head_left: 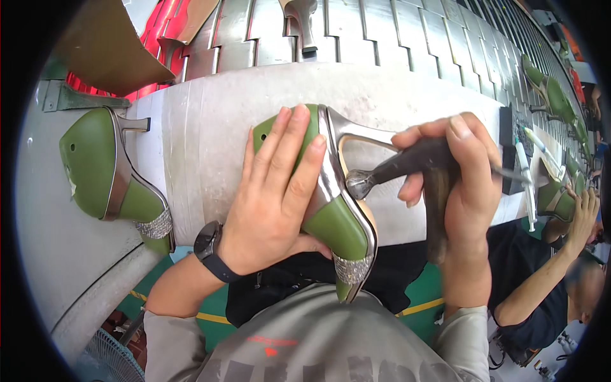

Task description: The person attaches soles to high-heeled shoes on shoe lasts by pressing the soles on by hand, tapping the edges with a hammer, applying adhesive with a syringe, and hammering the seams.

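Observation:
A silver high-heeled sandal (328, 181) with a sparkling strap lies on its side, fitted on a green shoe last (337, 228). My left hand (267, 197) holds it, fingers spread over the last and thumb near the toe end. My right hand (474, 175) is wrapped round a hammer (414, 162) with a dark head. The hammer's rounded metal face is at the sole, just below the heel; whether it touches cannot be told. At the left, a similar sandal on a green last (92, 162) lies on its side.
Pale padded work surface (210, 127) under the shoe; slatted metal conveyor (356, 32) beyond, with another heel (302, 22) on it. White pen-like tools (527, 172) stand at right. A co-worker's arm (547, 267) reaches toward green lasts there. A brown curved sheet (105, 51) hangs at upper left.

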A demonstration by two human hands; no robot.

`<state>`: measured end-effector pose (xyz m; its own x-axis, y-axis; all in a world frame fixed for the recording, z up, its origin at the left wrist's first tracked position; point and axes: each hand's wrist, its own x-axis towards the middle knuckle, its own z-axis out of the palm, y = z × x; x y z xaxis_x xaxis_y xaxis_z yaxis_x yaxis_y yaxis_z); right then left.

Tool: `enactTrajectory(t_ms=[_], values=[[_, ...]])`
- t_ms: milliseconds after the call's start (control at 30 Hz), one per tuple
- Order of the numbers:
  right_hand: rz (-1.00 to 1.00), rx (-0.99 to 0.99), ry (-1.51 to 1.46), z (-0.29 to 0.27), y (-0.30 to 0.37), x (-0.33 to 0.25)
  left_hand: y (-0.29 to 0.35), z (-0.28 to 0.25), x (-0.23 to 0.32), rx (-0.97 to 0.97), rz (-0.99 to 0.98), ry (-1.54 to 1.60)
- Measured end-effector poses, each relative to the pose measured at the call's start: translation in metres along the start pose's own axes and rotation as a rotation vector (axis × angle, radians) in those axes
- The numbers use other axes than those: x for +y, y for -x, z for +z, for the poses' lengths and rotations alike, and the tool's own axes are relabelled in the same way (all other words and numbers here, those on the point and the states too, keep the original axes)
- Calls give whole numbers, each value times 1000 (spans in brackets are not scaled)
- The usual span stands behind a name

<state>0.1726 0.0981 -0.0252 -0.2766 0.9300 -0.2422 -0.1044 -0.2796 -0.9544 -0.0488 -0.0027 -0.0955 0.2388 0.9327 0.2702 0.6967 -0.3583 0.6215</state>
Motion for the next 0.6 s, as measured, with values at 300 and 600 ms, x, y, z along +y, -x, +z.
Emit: enactTrajectory(t_ms=[300, 600], values=[[-96, 27, 231, 23, -24, -9, -3, -1, 2, -42, -12, -36], [-49, -68, 268, 22, -27, -15, -2, -4, -5, -42, -3, -63]])
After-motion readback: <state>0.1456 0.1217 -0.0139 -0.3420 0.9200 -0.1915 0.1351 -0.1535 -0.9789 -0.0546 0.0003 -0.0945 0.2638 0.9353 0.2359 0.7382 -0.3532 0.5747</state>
